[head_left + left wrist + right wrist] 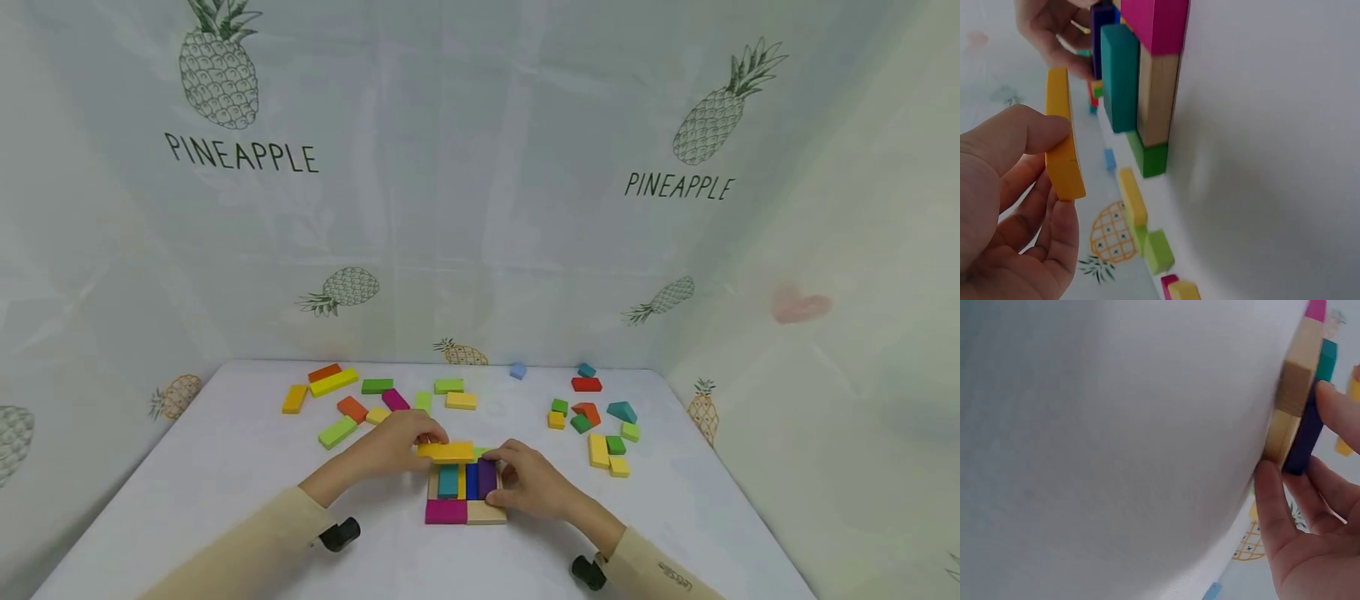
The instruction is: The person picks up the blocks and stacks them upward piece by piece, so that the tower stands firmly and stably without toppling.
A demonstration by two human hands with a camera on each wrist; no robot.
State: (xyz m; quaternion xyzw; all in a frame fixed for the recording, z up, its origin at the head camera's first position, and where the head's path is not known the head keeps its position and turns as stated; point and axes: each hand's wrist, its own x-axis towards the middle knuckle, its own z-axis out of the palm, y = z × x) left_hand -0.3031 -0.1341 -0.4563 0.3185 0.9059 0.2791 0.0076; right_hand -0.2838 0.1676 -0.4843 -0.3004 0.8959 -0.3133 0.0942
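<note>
My left hand (393,446) pinches a yellow-orange rectangular block (1060,140) between thumb and fingers, above the far side of a low block structure. In the head view the structure's front layer has a magenta block (446,512) and a plain wooden block (486,512). On top lie a teal block (447,481), a thin yellow strip, a blue block (472,481) and a dark purple block (487,477). My right hand (534,481) grips the purple block at its two ends, one fingertip low against the structure's side in the right wrist view. The held block hides part of the structure's far side.
Loose colored blocks lie scattered behind and left of the structure, among them a lime block (337,432) and a long yellow block (334,382). More lie at right, including a red block (587,384) and a teal triangle (622,412). A pineapple-print cloth (465,208) hangs behind the table.
</note>
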